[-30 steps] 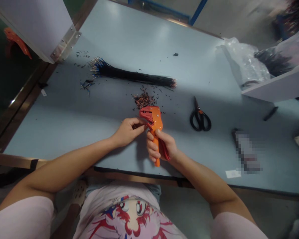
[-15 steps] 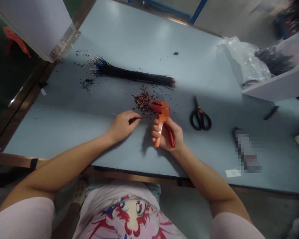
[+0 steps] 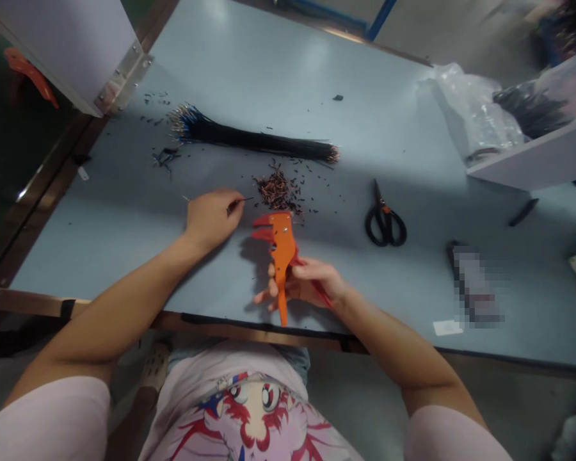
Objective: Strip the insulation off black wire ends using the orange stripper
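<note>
My left hand point(image 3: 212, 219) is closed in a pinch on a thin black wire point(image 3: 248, 199). One wire end pokes out past the fingertips, and a pale end shows behind the hand. In my right hand point(image 3: 314, 280) is an orange and red wire stripper point(image 3: 283, 246); its handles are spread and its red jaws point left, apart and below the wire's tip. Just beyond the stripper lies a pile of small copper-and-black scraps point(image 3: 273, 189). Farther back rests a long bundle of black wires point(image 3: 264, 142), with blue and metal tips at its left end and bare copper at its right.
Black-handled scissors point(image 3: 385, 221) lie right of the stripper. A pixelated object point(image 3: 475, 282) and a white paper slip point(image 3: 448, 328) are farther right. Clear plastic bags point(image 3: 480, 109) sit behind a white panel point(image 3: 532, 153). Blue offcuts point(image 3: 166, 160) lie at left.
My left hand has drawn left and away with the wire. The stripper has moved left and toward me, its handles spreading and its jaws parting as my right fingers loosen.
</note>
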A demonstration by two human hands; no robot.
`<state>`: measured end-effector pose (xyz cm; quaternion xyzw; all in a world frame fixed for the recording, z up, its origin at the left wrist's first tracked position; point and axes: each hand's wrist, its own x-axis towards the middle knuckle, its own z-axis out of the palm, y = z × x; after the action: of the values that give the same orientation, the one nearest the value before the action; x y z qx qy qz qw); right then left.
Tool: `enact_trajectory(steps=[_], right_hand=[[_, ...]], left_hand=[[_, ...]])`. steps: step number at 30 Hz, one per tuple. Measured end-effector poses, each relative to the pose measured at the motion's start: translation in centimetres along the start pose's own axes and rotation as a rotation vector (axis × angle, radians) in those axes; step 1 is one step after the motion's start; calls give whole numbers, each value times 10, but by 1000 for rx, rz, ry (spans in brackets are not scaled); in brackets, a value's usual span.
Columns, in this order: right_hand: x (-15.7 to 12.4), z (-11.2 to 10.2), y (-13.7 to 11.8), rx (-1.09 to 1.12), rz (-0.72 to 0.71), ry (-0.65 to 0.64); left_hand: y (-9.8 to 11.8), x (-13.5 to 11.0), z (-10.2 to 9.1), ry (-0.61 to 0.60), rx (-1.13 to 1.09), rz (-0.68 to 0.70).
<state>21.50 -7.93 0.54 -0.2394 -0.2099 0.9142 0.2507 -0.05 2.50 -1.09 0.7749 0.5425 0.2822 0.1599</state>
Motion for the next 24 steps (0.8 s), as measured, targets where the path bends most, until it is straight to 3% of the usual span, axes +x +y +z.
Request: enact_trajectory(steps=[3,4,8,9,12,15,20,22,24], right_hand=[[6,5,8,-93,-35,37],[7,4,7,-128,-135,88],[6,-9,-16,-193,-763,369],[3,-14,-24,-164,-803,388],[-5,-27,-39,-60,-718,395],[-6,-34,-39,-44,-616,334],[2,-33,-25,-137,-501,243],[5,-32,-22,-161,-483,243],[6,-32,-21,-162,-467,235]], left_hand=[[-6,2,0,41,22,-12],[-7,2,0,52,38,-15],[-5,2,0,64,153,5],[-3,2,-1,61,174,18],[3,-1,-2,44,180,74],[9,-5,-2,-8,119,166],[16,-10,9,-259,110,432],[14,-8,13,-188,183,407],[9,-4,14,-13,198,286]])
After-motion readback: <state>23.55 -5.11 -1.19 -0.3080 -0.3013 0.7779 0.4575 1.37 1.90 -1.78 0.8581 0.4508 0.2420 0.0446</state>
